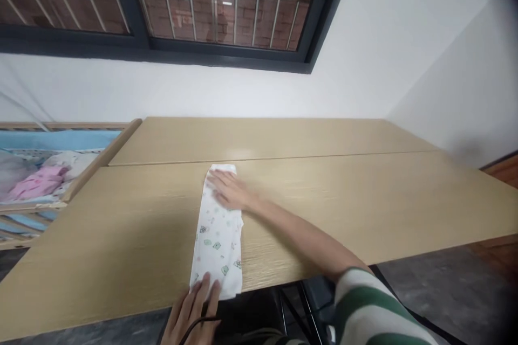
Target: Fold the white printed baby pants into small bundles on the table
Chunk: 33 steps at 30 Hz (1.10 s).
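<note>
A long, narrow folded white cloth (pixel 218 232) with small green and pink prints lies on the wooden tabletop, its length running away from me. Its near end reaches the table's front edge. My right hand (pixel 229 187) rests on the far end, palm down with outstretched fingers, a little blurred. At the near left corner, the fingers of my left hand (pixel 198 304) lie flat on the fabric, side by side. Neither hand grips the cloth. Whether it is a garment or a plain piece of fabric, I cannot tell.
To the left stands a wooden crib (pixel 103 159) with blue lining, holding a pink cloth (pixel 40 182) and whitish bedding. A seam crosses the tabletop (pixel 343 194). Behind it rise a white wall (pixel 243 91) and a dark-framed, barred window (pixel 226 5). Dark chair parts show below the front edge.
</note>
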Tool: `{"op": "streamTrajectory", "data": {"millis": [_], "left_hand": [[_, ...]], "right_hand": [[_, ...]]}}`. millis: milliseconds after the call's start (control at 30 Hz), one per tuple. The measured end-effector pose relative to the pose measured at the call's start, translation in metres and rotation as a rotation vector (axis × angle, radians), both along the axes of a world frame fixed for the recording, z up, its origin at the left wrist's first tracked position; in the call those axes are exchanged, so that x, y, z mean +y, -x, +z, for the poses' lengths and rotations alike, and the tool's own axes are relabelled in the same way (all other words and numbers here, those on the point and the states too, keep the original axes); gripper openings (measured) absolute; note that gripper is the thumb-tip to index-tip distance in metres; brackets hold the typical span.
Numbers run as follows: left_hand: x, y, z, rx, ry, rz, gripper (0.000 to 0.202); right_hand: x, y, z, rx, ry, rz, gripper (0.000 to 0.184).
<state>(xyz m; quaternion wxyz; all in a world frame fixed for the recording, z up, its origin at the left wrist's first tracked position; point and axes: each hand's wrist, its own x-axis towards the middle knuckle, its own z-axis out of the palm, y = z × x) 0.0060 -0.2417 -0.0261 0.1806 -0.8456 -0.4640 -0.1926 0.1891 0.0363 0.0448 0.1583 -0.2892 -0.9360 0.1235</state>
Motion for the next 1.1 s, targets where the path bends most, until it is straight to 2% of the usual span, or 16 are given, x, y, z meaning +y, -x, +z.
{"op": "streamTrajectory", "data": {"millis": [100,167,233,300,367,433,533,600,667,700,767,833,900,933,1033,1100], "left_hand": [[-0.002,0.013,0.002,-0.061,0.085,-0.185,0.047],[0.002,0.017,0.009,-0.237,0.218,-0.246,0.04],[0.008,0.016,0.022,-0.463,0.395,-0.196,0.03],[0.017,0.011,0.039,-0.663,0.539,-0.064,0.021],[0.033,0.007,0.061,-0.791,0.604,0.089,0.021],[0.061,0.004,0.086,-0.854,0.571,0.174,0.028],[0.127,0.002,0.12,-0.88,0.386,0.24,0.037],[0.176,0.002,0.13,-0.853,0.338,0.22,0.038],[0.212,0.0,0.127,-0.729,0.365,0.233,0.042],[0.222,-0.001,0.121,-0.623,0.339,0.274,0.045],[0.222,-0.006,0.101,-0.435,0.251,0.308,0.049],[0.201,-0.015,0.076,-0.319,0.18,0.244,0.051],[0.17,-0.027,0.052,-0.234,0.135,0.209,0.052],[0.155,-0.032,0.042,-0.197,0.11,0.199,0.052],[0.123,-0.047,0.021,-0.088,0.12,0.184,0.043],[0.116,-0.051,0.015,-0.016,0.16,0.165,0.034]], "right_hand": [[-0.081,-0.025,0.018,0.021,0.21,0.193,0.044],[-0.129,-0.042,0.025,0.001,0.302,0.256,0.05],[-0.163,-0.055,0.029,0.004,0.354,0.264,0.062],[-0.181,-0.061,0.031,0.044,0.38,0.211,0.056],[-0.18,-0.061,0.035,0.129,0.424,0.113,0.035],[-0.162,-0.056,0.041,0.243,0.497,-0.006,0.024],[-0.106,-0.044,0.046,0.428,0.594,-0.152,0.029],[-0.059,-0.036,0.04,0.524,0.573,-0.244,0.036],[-0.014,-0.029,0.027,0.499,0.55,-0.339,0.034],[0.004,-0.027,0.02,0.452,0.544,-0.397,0.032],[0.027,-0.027,0.009,0.363,0.494,-0.487,0.036],[0.03,-0.029,0.006,0.315,0.355,-0.505,0.044],[0.015,-0.03,0.01,0.275,0.181,-0.376,0.051],[0.003,-0.029,0.013,0.234,0.114,-0.248,0.053],[-0.033,-0.018,0.016,0.078,0.105,0.198,0.054],[-0.042,-0.011,0.008,-0.006,0.142,0.385,0.053]]}}
